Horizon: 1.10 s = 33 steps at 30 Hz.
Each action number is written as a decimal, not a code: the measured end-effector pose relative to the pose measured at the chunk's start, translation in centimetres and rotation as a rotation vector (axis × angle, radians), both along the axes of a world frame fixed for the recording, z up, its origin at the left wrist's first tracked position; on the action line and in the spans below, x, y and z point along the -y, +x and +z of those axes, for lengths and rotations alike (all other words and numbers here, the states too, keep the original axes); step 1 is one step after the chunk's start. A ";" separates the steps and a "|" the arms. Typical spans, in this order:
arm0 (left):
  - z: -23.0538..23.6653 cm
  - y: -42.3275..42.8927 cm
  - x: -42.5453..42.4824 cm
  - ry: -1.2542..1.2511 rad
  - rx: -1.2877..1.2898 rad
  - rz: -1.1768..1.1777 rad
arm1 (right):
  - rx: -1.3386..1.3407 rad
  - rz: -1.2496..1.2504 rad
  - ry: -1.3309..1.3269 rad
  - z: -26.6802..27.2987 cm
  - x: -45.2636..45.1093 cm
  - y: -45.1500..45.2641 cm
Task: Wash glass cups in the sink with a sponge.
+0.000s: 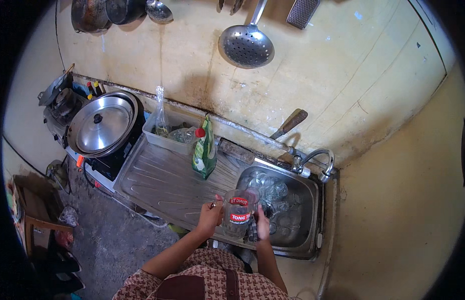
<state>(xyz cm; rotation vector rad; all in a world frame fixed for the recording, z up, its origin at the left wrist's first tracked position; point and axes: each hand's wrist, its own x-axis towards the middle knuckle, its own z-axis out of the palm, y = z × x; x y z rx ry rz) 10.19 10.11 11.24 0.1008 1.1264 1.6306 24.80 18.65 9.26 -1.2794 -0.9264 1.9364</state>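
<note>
A clear glass mug (236,227) with red-and-white printing is held over the front left edge of the steel sink. My left hand (210,217) grips its handle. On the mug's other side is my right hand (263,224), fingers pointing up along the glass. Whether that hand presses the mug or holds something against it is hard to tell. A dark, textured thing (252,229) shows between the mug and my right palm, too unclear to name. Several clear glasses (279,189) lie in the sink basin (310,225) beyond my hands.
A green refill pouch (205,161) with a red cap stands on the ribbed drainboard (157,174), beside a plastic tub (167,144) of bagged items. The tap (311,159) arches over the sink's back corner. A lidded pan (105,120) sits at left; a skimmer (247,47) hangs on the wall.
</note>
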 end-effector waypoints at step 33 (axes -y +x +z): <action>1.8 -0.5 0.6 0.547 -1.094 0.180 | -0.551 0.380 -0.111 1.3 4.6 -1.1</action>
